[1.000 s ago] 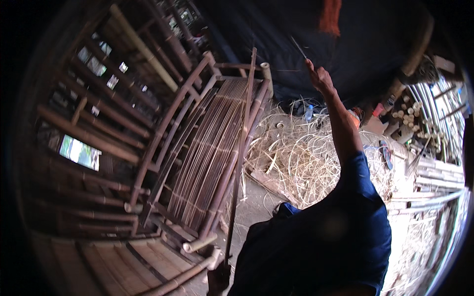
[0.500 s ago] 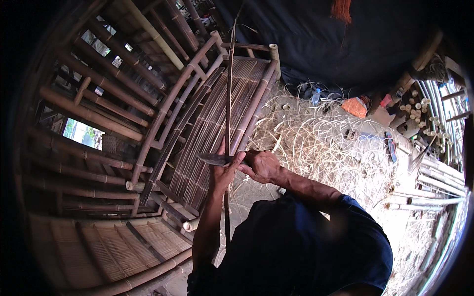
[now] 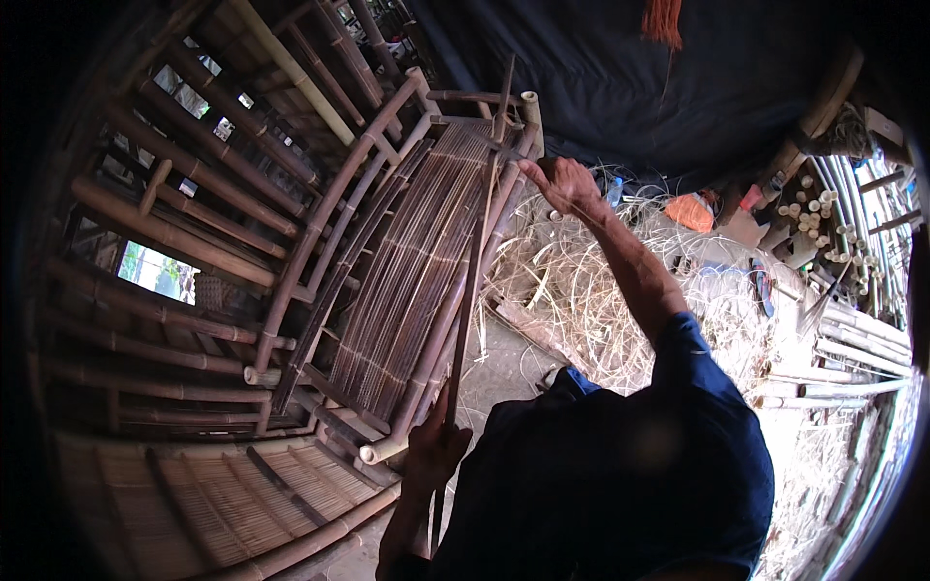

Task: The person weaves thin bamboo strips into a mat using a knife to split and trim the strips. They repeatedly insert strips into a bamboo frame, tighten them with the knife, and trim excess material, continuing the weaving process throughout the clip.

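L hand (image 3: 441, 449): closed on lower pt of long bamboo strip (image 3: 471, 290).
R hand (image 3: 565, 184): out fwd, gripping knife (image 3: 506, 149); blade crosses strip nr far end.
Bench (image 3: 441, 332): slatted bamboo, L of & partly behind strip.
Floor (image 3: 499, 373): pale shavings (image 3: 605, 290) heaped R of bench.
Back: blk sheet (image 3: 572, 92), w/ orange tassel (image 3: 662, 24) hanging in front.
R side: cut bamboo pcs (image 3: 810, 215) stacked, ends showing.

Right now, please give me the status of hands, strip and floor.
Left hand holding long strip, near part. Right hand holding knife, blade at strip's far part, contact unclear. Pale shavings on floor, right of bench.
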The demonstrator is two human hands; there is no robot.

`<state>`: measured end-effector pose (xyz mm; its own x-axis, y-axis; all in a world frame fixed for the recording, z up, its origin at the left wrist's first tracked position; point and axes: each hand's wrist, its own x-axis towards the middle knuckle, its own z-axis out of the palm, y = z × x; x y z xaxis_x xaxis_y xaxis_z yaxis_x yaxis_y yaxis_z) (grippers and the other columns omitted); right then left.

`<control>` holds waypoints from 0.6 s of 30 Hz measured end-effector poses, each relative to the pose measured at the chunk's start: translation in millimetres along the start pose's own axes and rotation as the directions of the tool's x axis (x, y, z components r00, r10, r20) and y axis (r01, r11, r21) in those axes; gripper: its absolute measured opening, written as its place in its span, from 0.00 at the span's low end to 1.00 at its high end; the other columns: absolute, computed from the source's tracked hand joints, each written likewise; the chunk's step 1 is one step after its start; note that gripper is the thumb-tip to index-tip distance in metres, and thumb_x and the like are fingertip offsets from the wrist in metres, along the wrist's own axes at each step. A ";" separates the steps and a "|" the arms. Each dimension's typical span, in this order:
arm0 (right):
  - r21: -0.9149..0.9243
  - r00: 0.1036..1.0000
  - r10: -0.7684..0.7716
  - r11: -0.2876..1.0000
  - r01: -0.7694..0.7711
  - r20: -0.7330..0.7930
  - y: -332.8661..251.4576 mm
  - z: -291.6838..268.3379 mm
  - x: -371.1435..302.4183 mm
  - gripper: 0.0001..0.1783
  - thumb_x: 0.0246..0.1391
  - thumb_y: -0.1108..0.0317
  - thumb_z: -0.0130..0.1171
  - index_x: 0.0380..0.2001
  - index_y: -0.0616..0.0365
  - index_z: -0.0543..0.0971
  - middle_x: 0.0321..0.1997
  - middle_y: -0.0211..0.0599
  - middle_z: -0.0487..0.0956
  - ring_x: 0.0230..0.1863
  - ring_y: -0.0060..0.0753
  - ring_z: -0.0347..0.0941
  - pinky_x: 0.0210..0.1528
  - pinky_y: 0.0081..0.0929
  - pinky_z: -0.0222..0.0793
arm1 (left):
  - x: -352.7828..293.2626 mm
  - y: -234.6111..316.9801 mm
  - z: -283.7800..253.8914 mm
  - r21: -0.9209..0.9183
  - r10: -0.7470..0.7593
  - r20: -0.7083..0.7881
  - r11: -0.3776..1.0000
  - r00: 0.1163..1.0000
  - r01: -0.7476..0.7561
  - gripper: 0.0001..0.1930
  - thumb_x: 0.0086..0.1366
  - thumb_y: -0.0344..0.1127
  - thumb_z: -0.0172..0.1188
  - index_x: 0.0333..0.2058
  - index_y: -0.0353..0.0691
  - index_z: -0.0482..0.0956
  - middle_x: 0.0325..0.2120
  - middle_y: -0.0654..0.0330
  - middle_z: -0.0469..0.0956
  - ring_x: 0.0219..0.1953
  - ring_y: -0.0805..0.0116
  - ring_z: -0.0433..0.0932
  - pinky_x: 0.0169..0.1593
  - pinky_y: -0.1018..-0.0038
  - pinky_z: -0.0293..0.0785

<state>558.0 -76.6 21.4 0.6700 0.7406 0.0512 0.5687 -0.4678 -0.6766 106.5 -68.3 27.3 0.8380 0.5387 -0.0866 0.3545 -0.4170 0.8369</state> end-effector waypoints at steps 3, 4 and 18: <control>-0.133 0.984 -0.104 0.987 0.084 -0.145 -17.6 -2.4 -7.2 0.48 0.61 0.25 0.36 0.31 0.63 0.84 0.35 0.63 0.82 0.43 0.59 0.81 0.46 0.48 0.77 | -13.6 -10.8 -4.2 -0.115 0.013 -0.020 0.993 1.000 -0.015 0.43 0.58 0.26 0.65 0.71 0.43 0.56 0.14 0.67 0.63 0.17 0.80 0.62 0.23 0.78 0.62; -0.244 0.965 -0.246 0.945 0.217 -0.094 -19.7 -5.6 -13.9 0.47 0.61 0.26 0.37 0.31 0.63 0.84 0.33 0.61 0.82 0.41 0.59 0.81 0.45 0.49 0.77 | -20.1 -12.2 -4.6 -0.199 -0.075 -0.019 0.978 0.997 0.070 0.42 0.60 0.28 0.65 0.71 0.43 0.57 0.14 0.67 0.65 0.17 0.80 0.63 0.22 0.77 0.63; -0.160 0.955 0.091 0.977 -0.140 -0.284 32.7 -54.3 50.5 0.45 0.62 0.27 0.35 0.38 0.60 0.83 0.41 0.64 0.80 0.49 0.69 0.75 0.51 0.51 0.73 | -49.1 -41.6 -3.9 -0.054 -0.184 0.030 0.981 0.982 0.186 0.23 0.65 0.34 0.60 0.59 0.37 0.73 0.13 0.69 0.67 0.15 0.82 0.65 0.20 0.78 0.62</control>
<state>636.4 -80.7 41.7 0.8265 0.5278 0.1959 0.5381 -0.6383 -0.5505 49.0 -74.5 -1.2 0.7705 0.5839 -0.2556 0.4812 -0.2699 0.8340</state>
